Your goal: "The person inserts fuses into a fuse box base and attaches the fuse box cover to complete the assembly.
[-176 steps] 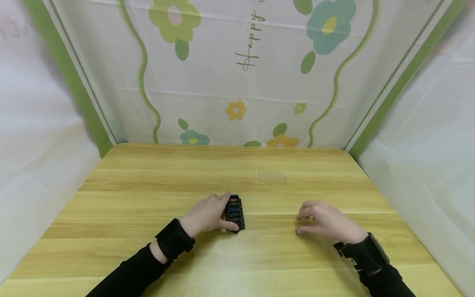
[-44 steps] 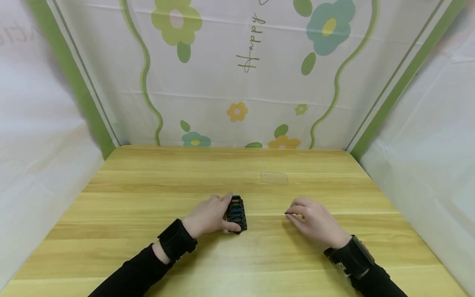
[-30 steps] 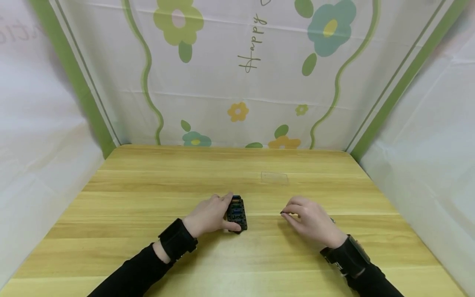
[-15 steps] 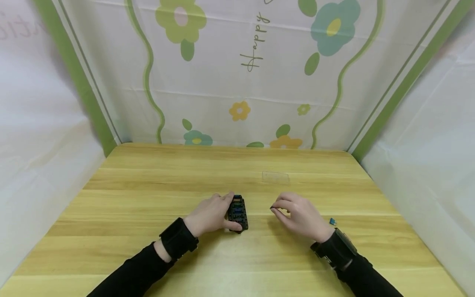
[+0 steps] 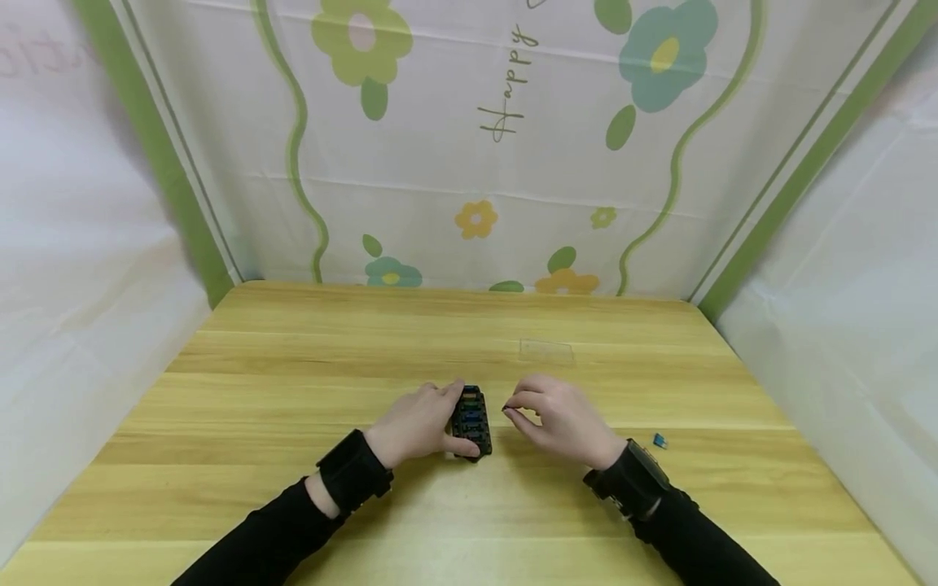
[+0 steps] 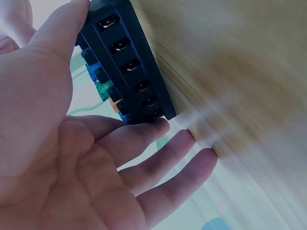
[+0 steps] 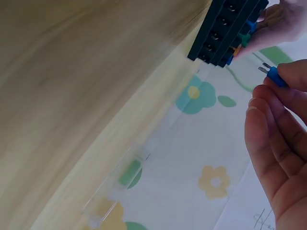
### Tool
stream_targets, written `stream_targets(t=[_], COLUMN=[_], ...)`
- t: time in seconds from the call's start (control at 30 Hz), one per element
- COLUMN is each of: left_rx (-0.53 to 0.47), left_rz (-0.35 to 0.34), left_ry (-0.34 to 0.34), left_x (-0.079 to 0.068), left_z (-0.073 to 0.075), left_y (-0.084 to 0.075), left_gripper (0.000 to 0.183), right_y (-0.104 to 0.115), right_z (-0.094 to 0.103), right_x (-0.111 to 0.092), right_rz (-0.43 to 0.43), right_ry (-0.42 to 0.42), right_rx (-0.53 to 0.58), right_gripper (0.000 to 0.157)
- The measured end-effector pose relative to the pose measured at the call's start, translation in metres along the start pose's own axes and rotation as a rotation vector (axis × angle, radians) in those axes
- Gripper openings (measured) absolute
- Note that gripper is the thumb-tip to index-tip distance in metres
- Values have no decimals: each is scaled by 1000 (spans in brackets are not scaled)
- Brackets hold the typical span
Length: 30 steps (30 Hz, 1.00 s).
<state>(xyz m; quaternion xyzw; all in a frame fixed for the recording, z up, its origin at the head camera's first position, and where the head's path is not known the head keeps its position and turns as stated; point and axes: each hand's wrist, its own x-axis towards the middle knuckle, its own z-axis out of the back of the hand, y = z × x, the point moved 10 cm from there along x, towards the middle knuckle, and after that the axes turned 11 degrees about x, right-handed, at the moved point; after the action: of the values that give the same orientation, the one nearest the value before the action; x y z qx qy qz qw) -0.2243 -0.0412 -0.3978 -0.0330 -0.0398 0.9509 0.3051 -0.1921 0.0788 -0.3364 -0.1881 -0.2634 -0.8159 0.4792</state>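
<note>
Head view: gripping the black slotted block [image 5: 473, 425] on the table [image 5: 352, 537], with the left hand [image 5: 414, 422] spanning it end to end between thumb [image 5: 460, 446] and fingers [image 5: 450, 394]. And pinching a small blue two-pronged piece [image 7: 277, 77] tight with the right hand [image 5: 561, 417], just beside the block but apart from it, with another blue piece [image 5: 660, 440] near the wristband [image 5: 630, 478].

Black block [image 6: 123, 56] with blue, green and orange inserts [image 6: 103, 90], blue plug [image 7: 277, 77], yellow wood-grained table [image 5: 469, 521], white flower-patterned cloth [image 5: 418, 155]

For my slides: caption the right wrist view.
Right fingers pinch a blue two-pronged piece, apart from the black block.
</note>
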Motion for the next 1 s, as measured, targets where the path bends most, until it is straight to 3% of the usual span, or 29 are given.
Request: stream_targets(t=[0.6,1.0], left_rx=[-13,-30], left_rz=[-26,-18], left_ry=[-21,-31], left_x=[-2,0], left_z=[2,3], left_y=[-2,0], left_gripper=[100,96], right_y=[16,13], right_z=[-36,-45], right_x=[18,22], right_rz=[70,15], right_ry=[114,168], right_rx=[21,45], right_gripper=[3,4])
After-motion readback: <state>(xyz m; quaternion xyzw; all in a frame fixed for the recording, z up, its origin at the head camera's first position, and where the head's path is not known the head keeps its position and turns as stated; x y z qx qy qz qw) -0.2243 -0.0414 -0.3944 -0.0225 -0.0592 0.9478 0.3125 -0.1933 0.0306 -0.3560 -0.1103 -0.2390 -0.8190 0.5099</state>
